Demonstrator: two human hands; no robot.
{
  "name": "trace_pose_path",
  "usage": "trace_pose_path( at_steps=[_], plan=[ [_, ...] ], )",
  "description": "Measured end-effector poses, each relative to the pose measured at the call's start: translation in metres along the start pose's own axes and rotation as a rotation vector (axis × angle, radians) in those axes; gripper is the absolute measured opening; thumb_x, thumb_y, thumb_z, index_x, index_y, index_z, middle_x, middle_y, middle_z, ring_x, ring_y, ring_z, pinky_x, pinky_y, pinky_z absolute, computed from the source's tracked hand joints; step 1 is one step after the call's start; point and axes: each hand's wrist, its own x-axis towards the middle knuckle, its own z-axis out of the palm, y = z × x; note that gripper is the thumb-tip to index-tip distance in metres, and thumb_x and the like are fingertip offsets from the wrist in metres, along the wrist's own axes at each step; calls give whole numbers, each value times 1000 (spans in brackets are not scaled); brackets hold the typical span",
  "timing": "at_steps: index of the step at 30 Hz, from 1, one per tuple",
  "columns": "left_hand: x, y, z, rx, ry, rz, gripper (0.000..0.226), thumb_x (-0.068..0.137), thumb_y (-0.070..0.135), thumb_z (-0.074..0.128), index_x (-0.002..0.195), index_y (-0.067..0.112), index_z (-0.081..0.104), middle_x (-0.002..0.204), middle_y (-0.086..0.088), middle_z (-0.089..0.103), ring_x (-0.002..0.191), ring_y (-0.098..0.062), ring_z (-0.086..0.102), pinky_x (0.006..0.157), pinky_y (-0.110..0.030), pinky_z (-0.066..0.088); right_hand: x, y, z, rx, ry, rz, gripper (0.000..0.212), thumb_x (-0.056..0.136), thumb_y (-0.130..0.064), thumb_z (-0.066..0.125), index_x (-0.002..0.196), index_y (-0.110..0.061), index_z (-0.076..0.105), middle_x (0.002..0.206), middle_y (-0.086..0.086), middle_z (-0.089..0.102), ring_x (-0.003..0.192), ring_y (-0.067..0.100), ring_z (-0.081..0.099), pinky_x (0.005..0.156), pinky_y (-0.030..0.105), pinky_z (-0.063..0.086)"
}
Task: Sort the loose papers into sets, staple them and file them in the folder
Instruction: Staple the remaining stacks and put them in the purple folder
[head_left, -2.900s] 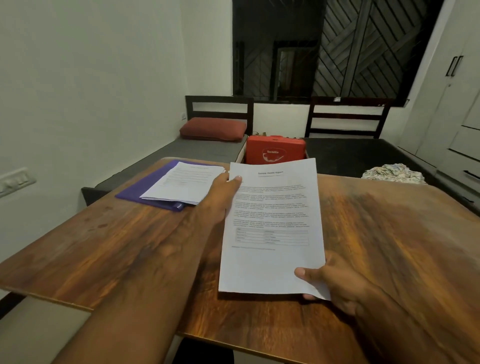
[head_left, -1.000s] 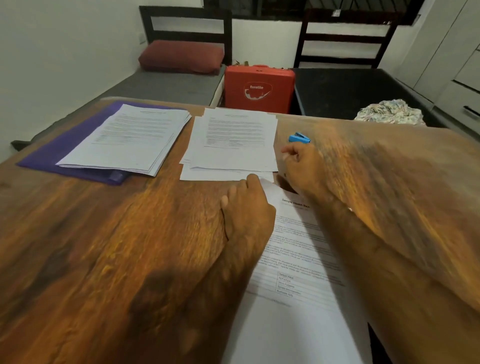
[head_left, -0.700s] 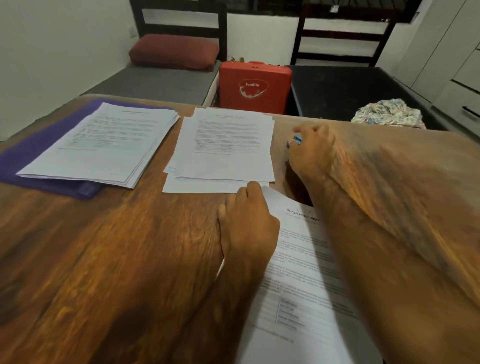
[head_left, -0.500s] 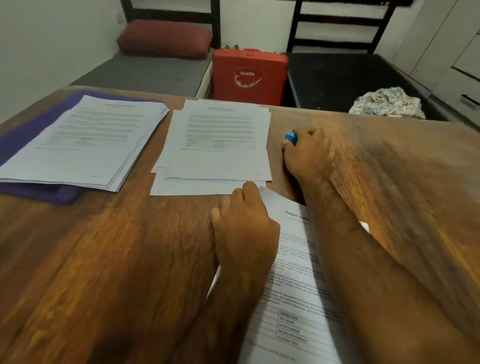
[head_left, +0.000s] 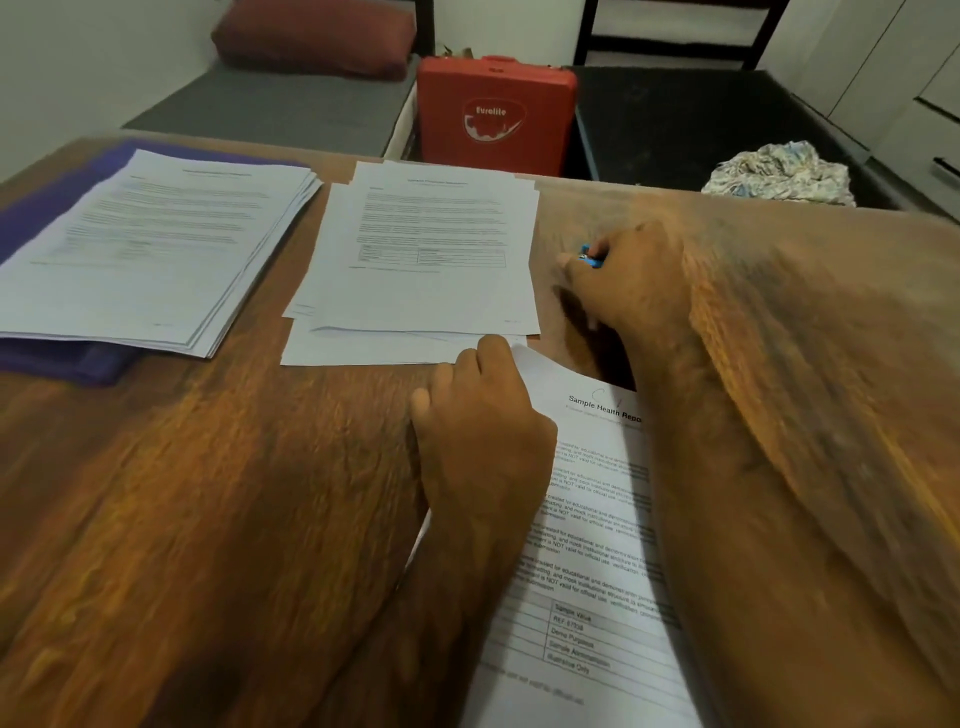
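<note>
Right hand (head_left: 639, 280) is out over the far-right part of the brown wooden table (head_left: 208, 493), fingers curled round the small blue stapler (head_left: 592, 258). It has it clenched, with only a sliver of blue showing between thumb and fingers. Hand and stapler sit just beside the right edge of the middle pile, and that area is blurred.

Left hand (head_left: 483, 431) is knuckles-up on the top-left corner of the white printed health-report sheet (head_left: 597, 545), fingers curled on it and gripping that corner, which curls up slightly next to the index finger. The sheet lies flat on the near side of the table and runs under the right forearm. Can't tell whether it is one page or several.

Task items:
- the loose white paper pile (head_left: 426, 260) is at centre, fanned unevenly, its near edge touching the left hand's fingertips
- the squared stack of white printed papers (head_left: 156, 244) is far left, lying on the purple folder (head_left: 62, 358) — the folder shows at its left and near edges

Beyond the table are the red plastic case (head_left: 493, 114), a maroon cushion (head_left: 311, 36) on a grey bench, and a crumpled patterned cloth (head_left: 779, 174) on the right.
</note>
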Motion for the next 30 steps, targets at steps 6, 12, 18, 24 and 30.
trace_pose_path(
  at_steps=[6,12,18,24,30],
  plan=[
    [0,1,-1,-3,-4,7,41,90,24,29,92,6,66,72,-10,65,60,-26,57,61,-37,47,2,4,-19,57,-214,-106,25,107,-39,53,129,-29,54,125,-3,61,85,6,60,66,10,48],
    [0,2,-2,-1,-12,-11,35,88,20,34,93,6,65,72,-8,65,61,-26,57,61,-37,47,-2,4,-15,120,-213,-71,36,105,-40,56,136,-22,57,120,-2,61,95,15,63,92,29,55],
    [0,3,-2,-18,-3,-13,41,88,23,27,93,7,64,72,-7,64,61,-25,55,62,-37,43,-4,1,-4,0,-26,-75,32,100,-47,64,113,-18,71,102,1,72,90,19,68,94,36,57],
    [0,5,-6,41,-26,19,41,84,22,27,92,8,64,72,-7,65,62,-26,57,63,-35,38,-13,11,-30,-69,-138,-173,46,92,-36,77,135,-21,67,132,5,64,106,15,54,91,23,41],
    [7,10,-22,43,-279,-114,28,97,20,55,124,15,53,120,-4,65,105,-25,58,95,-41,41,-30,14,-27,-1,-95,-204,59,67,-62,79,117,-31,73,121,-3,69,109,17,63,99,29,53]
  ],
)
